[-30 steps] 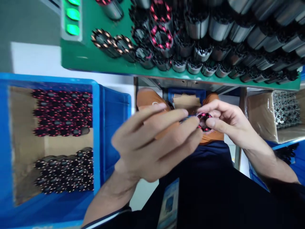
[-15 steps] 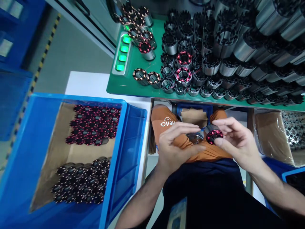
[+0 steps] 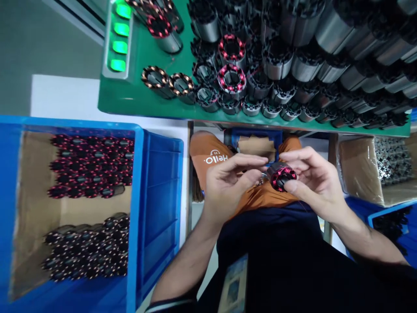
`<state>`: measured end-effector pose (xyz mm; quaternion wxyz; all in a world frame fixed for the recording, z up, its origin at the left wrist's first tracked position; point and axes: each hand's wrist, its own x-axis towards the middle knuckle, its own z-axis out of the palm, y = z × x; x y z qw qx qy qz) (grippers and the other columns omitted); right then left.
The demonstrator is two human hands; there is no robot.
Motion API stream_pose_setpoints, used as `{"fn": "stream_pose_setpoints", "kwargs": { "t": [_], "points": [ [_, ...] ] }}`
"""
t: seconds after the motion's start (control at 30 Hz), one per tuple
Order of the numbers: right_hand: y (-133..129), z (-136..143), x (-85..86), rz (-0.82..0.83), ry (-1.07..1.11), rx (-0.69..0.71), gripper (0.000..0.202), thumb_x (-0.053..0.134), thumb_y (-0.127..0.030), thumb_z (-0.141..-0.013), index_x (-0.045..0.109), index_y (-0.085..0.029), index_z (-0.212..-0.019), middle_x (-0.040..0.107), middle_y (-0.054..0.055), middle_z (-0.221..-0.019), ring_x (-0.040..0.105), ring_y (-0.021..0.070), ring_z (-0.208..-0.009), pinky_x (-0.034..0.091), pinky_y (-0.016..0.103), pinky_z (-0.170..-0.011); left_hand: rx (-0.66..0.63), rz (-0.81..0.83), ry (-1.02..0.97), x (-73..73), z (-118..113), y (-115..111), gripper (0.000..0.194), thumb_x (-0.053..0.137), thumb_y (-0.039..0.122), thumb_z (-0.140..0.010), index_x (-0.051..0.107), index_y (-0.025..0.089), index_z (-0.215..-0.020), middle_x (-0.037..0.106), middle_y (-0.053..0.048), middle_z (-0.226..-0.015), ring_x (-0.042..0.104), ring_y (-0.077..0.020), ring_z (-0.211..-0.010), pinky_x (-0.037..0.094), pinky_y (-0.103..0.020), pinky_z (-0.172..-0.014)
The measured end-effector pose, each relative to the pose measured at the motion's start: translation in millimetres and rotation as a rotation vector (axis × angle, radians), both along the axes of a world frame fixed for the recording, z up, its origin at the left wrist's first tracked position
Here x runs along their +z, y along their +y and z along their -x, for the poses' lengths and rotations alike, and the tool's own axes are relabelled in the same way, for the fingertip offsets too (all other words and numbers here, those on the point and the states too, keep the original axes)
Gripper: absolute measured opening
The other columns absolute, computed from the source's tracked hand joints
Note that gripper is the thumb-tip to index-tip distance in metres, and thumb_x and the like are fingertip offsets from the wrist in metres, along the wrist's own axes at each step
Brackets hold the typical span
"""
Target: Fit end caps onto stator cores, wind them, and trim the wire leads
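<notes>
A dark cylindrical stator with a ring of red windings [image 3: 280,176] is tilted above my lap, its wound end facing up toward the camera. My right hand [image 3: 314,182] grips it from the right, thumb at the lower edge and fingers behind. On the other side my left hand [image 3: 230,182] has its thumb and fingers curved around a small shiny piece [image 3: 261,178], too hidden to make out clearly. Between the left fingertips and the stator there is hardly any gap.
The green bench top [image 3: 140,98] carries many metal stators [image 3: 302,65]. At the left, a blue bin [image 3: 159,187] holds red-wound stators [image 3: 91,167] and copper-wound ones [image 3: 87,250]. A cardboard box of metal rings [image 3: 358,167] is at the right.
The view has shifted, so the bench and bin appear further left. The stator has turned a little and shows more of its wound end. My left thumb has drawn in toward its fingers.
</notes>
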<state>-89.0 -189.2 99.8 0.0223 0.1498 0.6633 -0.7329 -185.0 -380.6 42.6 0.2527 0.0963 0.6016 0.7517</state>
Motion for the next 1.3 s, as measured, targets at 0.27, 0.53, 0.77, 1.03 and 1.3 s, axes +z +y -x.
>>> {"fn": "stream_pose_setpoints", "kwargs": {
  "t": [0.27,0.53,0.77,1.03,1.3],
  "points": [
    [-1,-5,-8.6,0.019,0.031,0.004,0.043,0.100,-0.036,-0.099,0.077,-0.028,-0.134,0.088,0.002,-0.118,0.086,0.0167,-0.109,0.072,0.027,-0.098,-0.126,0.045,0.139,16.6,0,-5,0.012,0.082,0.031,-0.108,0.084,0.024,-0.100,0.087,-0.008,-0.123,0.084,-0.0208,-0.108,0.069,-0.025,-0.075],
    [5,-2,-4.7,-0.056,-0.020,-0.057,0.055,0.096,-0.052,-0.101,0.068,-0.030,-0.142,0.086,0.001,-0.108,0.086,0.0184,-0.099,0.073,0.031,-0.094,0.044,0.214,0.433,-13.2,-5,-16,0.046,0.098,0.062,-0.095,0.081,0.029,-0.123,0.088,-0.007,-0.130,0.083,-0.0301,-0.130,0.069,-0.048,-0.116],
    [8,0,-6.6,-0.106,-0.023,0.102,0.057,0.098,-0.050,-0.099,0.075,-0.032,-0.148,0.081,0.001,-0.116,0.081,0.0181,-0.103,0.071,0.031,-0.095,-0.125,0.228,0.706,31.0,-6,-11,0.067,0.103,0.037,-0.094,0.073,0.036,-0.153,0.087,-0.002,-0.144,0.090,-0.0273,-0.122,0.075,-0.039,-0.110],
    [27,0,-3.1,-0.314,0.125,-0.119,0.012,0.089,-0.044,-0.108,0.088,-0.034,-0.102,0.079,0.001,-0.097,0.075,0.0223,-0.096,0.068,0.043,-0.099,-0.011,0.326,0.795,22.8,-10,-6,0.042,0.104,0.042,-0.091,0.088,0.039,-0.130,0.092,0.003,-0.118,0.090,-0.0235,-0.095,0.072,-0.038,-0.079],
    [3,-8,-17.1,-0.440,0.281,-0.127,0.022,0.098,-0.048,-0.098,0.090,-0.033,-0.111,0.081,0.004,-0.098,0.076,0.0253,-0.096,0.068,0.049,-0.103,0.076,0.505,0.668,26.4,-8,1,0.052,0.078,0.083,-0.101,0.089,0.036,-0.119,0.090,0.001,-0.099,0.084,-0.0271,-0.086,0.068,-0.051,-0.088]
  ]
}}
